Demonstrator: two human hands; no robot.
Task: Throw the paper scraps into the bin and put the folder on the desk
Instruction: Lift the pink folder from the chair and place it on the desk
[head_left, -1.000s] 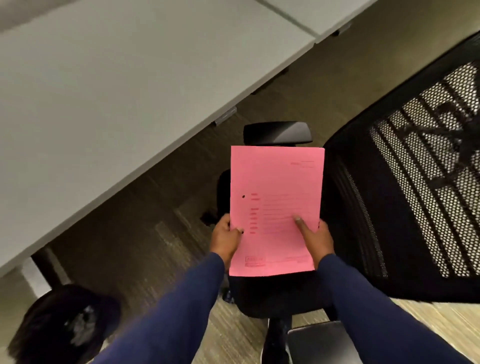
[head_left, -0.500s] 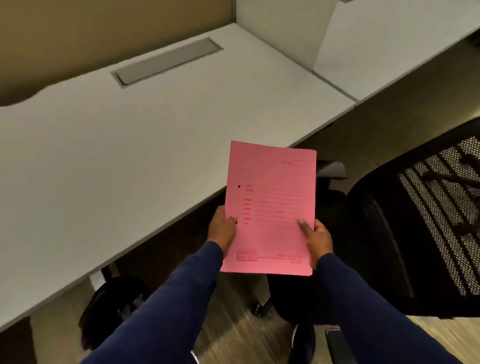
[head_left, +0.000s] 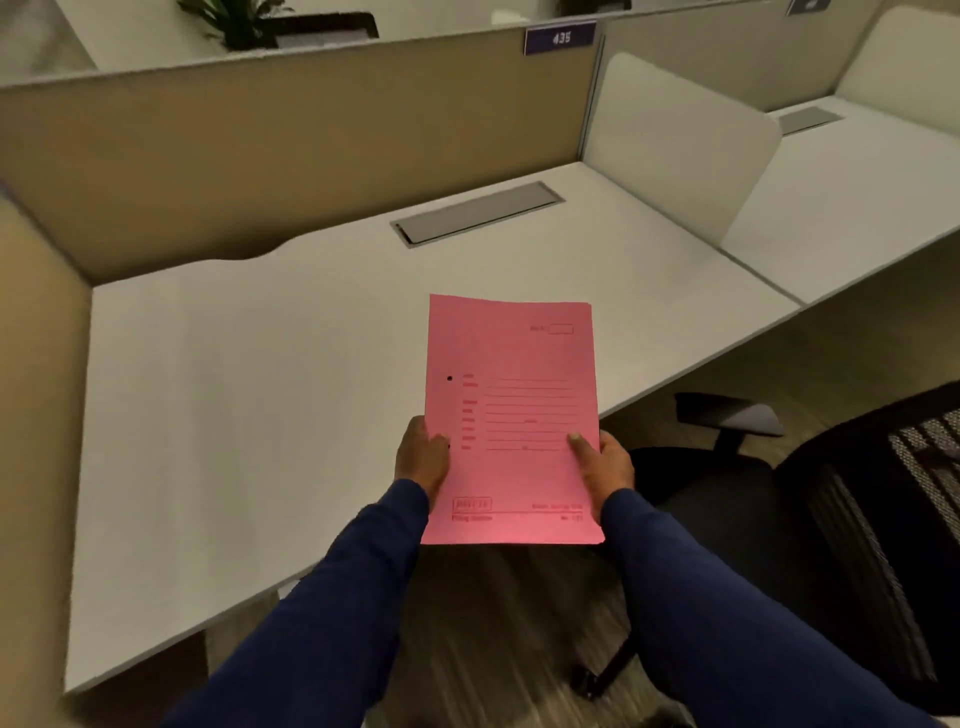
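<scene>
The desk (head_left: 260, 389) spreads bare and white on the left, walled by a tan partition (head_left: 285, 135) at its back. The left hand (head_left: 422, 460) pinches the left edge of the pink folder (head_left: 511, 421), thumb on top; the right hand (head_left: 605, 465) pinches the right edge likewise. The folder hangs above the desk's front edge, not yet laid down, so placing it remains. No scraps or bin show, so that part cannot be judged. A black chair (head_left: 857, 519) crowds the right, leaving freer room leftward.

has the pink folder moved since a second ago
Yes. The pink folder went from over the chair to partly over the desk.
</scene>
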